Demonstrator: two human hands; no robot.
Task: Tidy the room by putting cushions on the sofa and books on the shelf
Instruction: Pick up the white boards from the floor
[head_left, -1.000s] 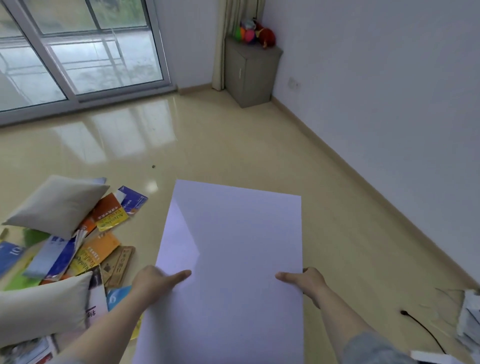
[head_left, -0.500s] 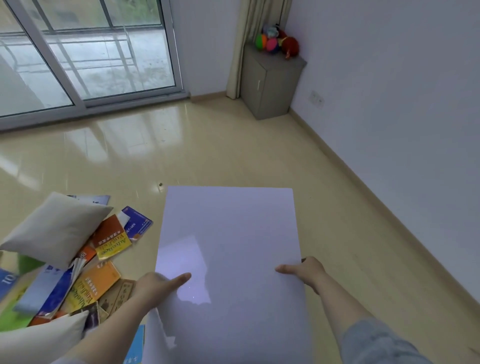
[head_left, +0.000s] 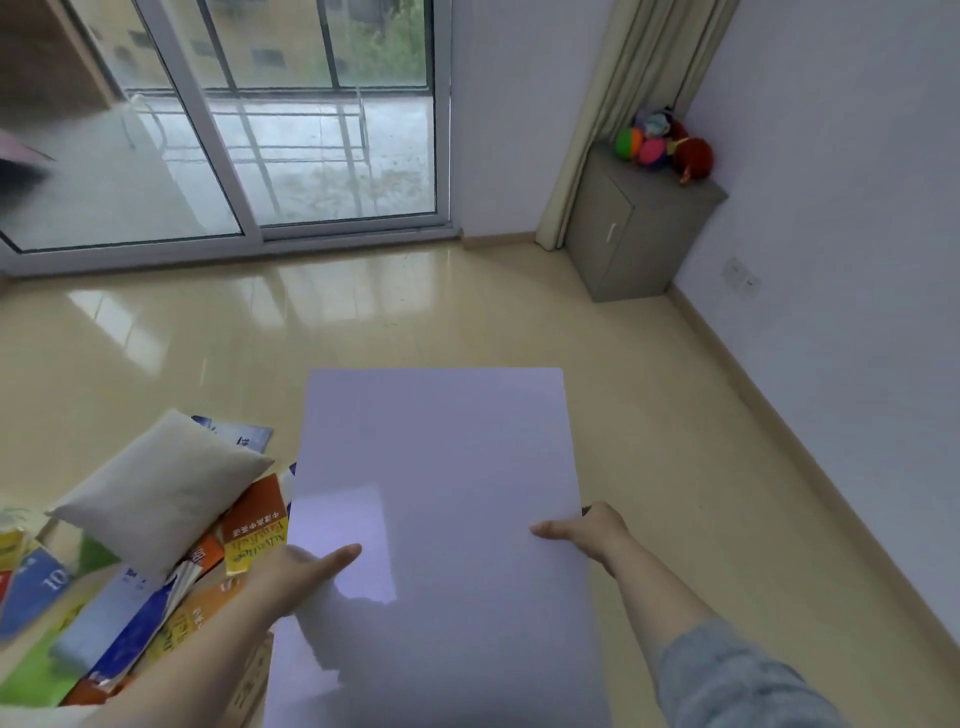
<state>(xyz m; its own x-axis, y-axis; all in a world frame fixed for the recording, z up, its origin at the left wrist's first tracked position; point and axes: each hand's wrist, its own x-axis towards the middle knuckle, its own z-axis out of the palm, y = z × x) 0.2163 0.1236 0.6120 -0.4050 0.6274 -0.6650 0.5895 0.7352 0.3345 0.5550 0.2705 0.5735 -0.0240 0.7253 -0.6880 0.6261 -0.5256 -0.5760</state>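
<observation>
Left grip (head_left: 306, 567), right grip (head_left: 588, 531) on board (head_left: 441, 483) beside cushion (head_left: 161, 488), books (head_left: 254, 525).

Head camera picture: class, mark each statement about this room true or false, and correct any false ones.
1. The left hand and the right hand hold a large white sheet by its side edges. True.
2. A cushion rests on a heap of books. True.
3. The books stand on a shelf. False: they lie scattered on the floor.
4. Colourful toys sit on top of a grey cabinet in the corner. True.
5. The cabinet's door hangs open. False: it is closed.
</observation>
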